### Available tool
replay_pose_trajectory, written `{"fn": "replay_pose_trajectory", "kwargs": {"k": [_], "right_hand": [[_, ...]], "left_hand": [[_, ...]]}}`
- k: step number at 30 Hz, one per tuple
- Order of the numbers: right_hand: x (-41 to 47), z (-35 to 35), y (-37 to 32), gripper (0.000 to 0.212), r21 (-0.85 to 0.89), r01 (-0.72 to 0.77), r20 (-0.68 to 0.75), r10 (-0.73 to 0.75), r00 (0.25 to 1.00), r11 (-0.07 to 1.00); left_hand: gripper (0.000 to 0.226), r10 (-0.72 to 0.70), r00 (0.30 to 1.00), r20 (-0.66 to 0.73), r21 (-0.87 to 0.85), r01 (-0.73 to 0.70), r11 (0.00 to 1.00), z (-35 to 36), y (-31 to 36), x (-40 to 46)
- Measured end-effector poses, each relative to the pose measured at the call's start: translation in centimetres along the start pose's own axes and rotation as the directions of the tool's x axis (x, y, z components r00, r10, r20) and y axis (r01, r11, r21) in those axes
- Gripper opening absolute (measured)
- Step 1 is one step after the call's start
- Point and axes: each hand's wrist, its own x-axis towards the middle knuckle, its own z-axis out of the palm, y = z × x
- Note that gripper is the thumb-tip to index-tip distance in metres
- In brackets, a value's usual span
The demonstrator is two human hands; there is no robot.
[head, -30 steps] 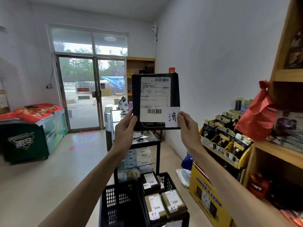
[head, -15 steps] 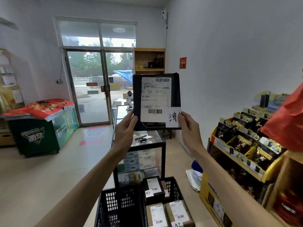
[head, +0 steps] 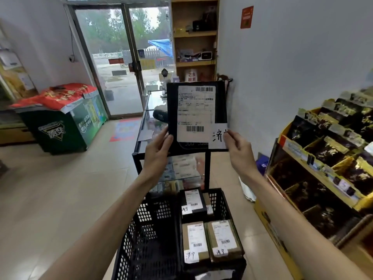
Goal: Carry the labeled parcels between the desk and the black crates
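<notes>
Since a second ago the view has tipped down while both hands, left and right, still pinch the upright black parcel by its lower corners above the crates, so lowering it in probably comes next.

White walls enclosed a pale tiled floor; daylight came through glass doors; a wooden shelf unit stood beside them; a green chest freezer sat left; yellow display racks lined the right.
</notes>
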Motion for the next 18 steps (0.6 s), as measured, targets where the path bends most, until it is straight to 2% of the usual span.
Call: {"fn": "replay_pose_trajectory", "kwargs": {"k": [4, 8, 14, 18], "right_hand": [[1.2, 1.1, 4.4, 0.032, -0.018, -0.071, 0.043, 0.072, 0.997, 0.997], [2.6, 2.2, 9.6, 0.041, -0.053, -0.177, 0.100, 0.182, 0.978, 0.983], [3.2, 5.2, 19.0, 0.044, -0.069, -0.381, 0.135, 0.387, 0.912, 0.922], [1.8, 7.2, 26.2, 0.045, -0.117, -0.487, 0.136, 0.500, 0.855, 0.865]], "left_hand": [[0.043, -0.107, 0.994, -0.029, 0.015, 0.108, 0.994, 0.4, -5.4, 1.4], [0.046, -0.216, 0.976, -0.026, 0.018, 0.217, 0.976, 0.9, -11.4, 2.4], [0.044, -0.383, 0.922, -0.056, 0.020, 0.384, 0.923, 0.7, -21.1, 2.7], [0.043, -0.503, 0.863, -0.056, 0.057, 0.505, 0.861, -0.3, -28.6, 1.6]]}}
